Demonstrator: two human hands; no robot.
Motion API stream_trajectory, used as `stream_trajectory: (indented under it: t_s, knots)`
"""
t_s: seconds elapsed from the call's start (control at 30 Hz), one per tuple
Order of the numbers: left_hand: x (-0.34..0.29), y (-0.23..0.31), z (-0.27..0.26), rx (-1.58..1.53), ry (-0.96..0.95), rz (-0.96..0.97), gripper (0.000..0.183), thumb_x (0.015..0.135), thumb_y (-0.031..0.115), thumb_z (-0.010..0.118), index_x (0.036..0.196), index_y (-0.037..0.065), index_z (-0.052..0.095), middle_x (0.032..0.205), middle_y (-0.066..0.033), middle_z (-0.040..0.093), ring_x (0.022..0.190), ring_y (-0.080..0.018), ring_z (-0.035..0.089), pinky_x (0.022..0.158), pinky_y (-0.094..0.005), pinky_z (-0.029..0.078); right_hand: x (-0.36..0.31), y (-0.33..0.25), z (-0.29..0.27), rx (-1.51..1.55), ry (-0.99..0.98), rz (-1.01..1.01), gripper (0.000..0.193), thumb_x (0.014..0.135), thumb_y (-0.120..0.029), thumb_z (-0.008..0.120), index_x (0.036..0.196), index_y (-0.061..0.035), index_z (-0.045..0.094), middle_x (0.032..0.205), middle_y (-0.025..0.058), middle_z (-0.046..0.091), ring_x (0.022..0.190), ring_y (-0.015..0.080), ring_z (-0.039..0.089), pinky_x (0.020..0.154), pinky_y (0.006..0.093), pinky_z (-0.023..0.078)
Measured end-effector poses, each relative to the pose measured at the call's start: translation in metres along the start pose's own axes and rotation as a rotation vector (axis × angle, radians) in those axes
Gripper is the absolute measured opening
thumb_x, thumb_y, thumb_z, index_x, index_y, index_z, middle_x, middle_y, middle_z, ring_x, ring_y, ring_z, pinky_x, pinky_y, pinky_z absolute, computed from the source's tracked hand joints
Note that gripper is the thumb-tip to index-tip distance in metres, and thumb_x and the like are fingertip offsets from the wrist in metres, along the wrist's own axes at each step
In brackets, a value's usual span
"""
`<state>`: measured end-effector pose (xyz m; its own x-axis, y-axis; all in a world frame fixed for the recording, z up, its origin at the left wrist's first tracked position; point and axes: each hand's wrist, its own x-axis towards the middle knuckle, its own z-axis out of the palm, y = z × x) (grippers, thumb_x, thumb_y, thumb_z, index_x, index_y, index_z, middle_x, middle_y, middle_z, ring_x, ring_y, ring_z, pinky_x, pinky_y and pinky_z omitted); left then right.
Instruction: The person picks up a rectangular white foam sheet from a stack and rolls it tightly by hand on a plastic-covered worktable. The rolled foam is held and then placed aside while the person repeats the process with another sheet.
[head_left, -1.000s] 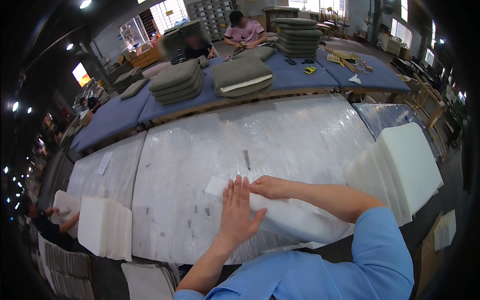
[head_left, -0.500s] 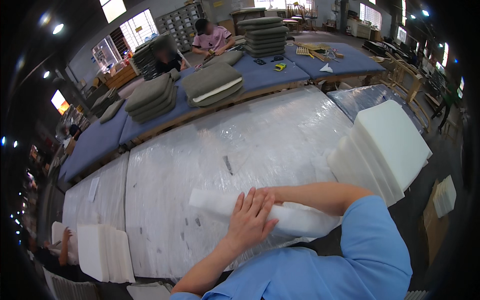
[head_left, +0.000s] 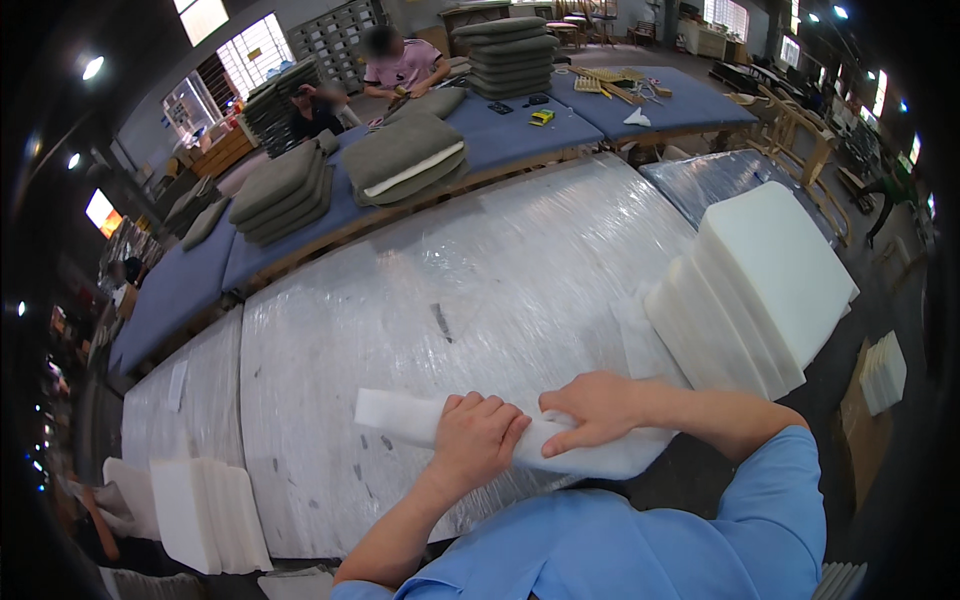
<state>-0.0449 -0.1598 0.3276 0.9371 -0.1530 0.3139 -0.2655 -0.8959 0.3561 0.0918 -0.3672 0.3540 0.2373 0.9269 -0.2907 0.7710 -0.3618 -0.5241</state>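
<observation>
Because both hands press down on the same rolled white foam sheet point(head_left: 500, 435) at the near edge of the plastic-covered table point(head_left: 450, 290), the roll could spring open if either one lifts. The left hand point(head_left: 478, 440) is curled into a loose fist over the middle of the roll, fingers tucked round its far side. The right hand point(head_left: 592, 408) lies flatter, fingers spread and thumb along the foam, pinning the right part without closing on it. The roll's left end sticks out free, so it could unwind first, and the slick plastic wrap may let the whole roll slide away toward the far side. The stack of white foam slabs point(head_left: 760, 290) stands well apart to the right.

Half a second ago the left hand lay open and flat on the foam; now it has curled. A second ago the sheet lay flatter, barely rolled.
</observation>
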Motion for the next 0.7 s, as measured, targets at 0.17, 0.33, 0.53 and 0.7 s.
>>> stream_trajectory:
  t_s: [0.17, 0.33, 0.53, 0.7]
  knots:
    - [0.011, 0.004, 0.003, 0.033, -0.086, -0.036, 0.027, 0.100, 0.026, 0.061, 0.081, 0.010, 0.070, 0.077, -0.0061, 0.068, 0.077, -0.0273, 0.063, 0.077, -0.0426, 0.042, 0.007, 0.007, 0.019, 0.273, -0.018, 0.024, 0.052, 0.109, -0.050, 0.046, 0.113, -0.0040, 0.070, 0.092, 0.0205, 0.072, 0.086, 0.0386, 0.068, 0.080, 0.0462, 0.052]
    - [0.016, 0.009, 0.003, 0.090, -0.179, -0.134, 0.028, 0.101, 0.027, 0.057, 0.084, 0.009, 0.070, 0.077, -0.0093, 0.068, 0.080, -0.0299, 0.065, 0.079, -0.0435, 0.044, 0.020, 0.023, 0.040, 0.560, -0.085, 0.102, 0.057, 0.110, -0.049, 0.045, 0.112, 0.0013, 0.073, 0.102, 0.0230, 0.074, 0.095, 0.0354, 0.069, 0.090, 0.0431, 0.052]
    - [0.008, 0.012, -0.001, 0.047, -0.319, -0.253, 0.027, 0.104, 0.027, 0.051, 0.096, 0.008, 0.068, 0.079, -0.0143, 0.072, 0.075, -0.0363, 0.071, 0.075, -0.0478, 0.054, 0.034, 0.030, 0.051, 0.390, -0.184, 0.128, 0.055, 0.110, -0.047, 0.046, 0.117, 0.0005, 0.072, 0.112, 0.0212, 0.074, 0.102, 0.0324, 0.068, 0.094, 0.0415, 0.051]
    - [0.006, 0.014, -0.001, 0.015, -0.228, -0.306, 0.036, 0.105, 0.027, 0.049, 0.135, 0.010, 0.059, 0.085, -0.0173, 0.072, 0.073, -0.0377, 0.071, 0.072, -0.0490, 0.056, 0.043, 0.051, 0.065, 0.652, 0.038, -0.028, 0.047, 0.109, -0.042, 0.049, 0.123, -0.0019, 0.068, 0.115, 0.0228, 0.072, 0.107, 0.0307, 0.066, 0.098, 0.0402, 0.048]
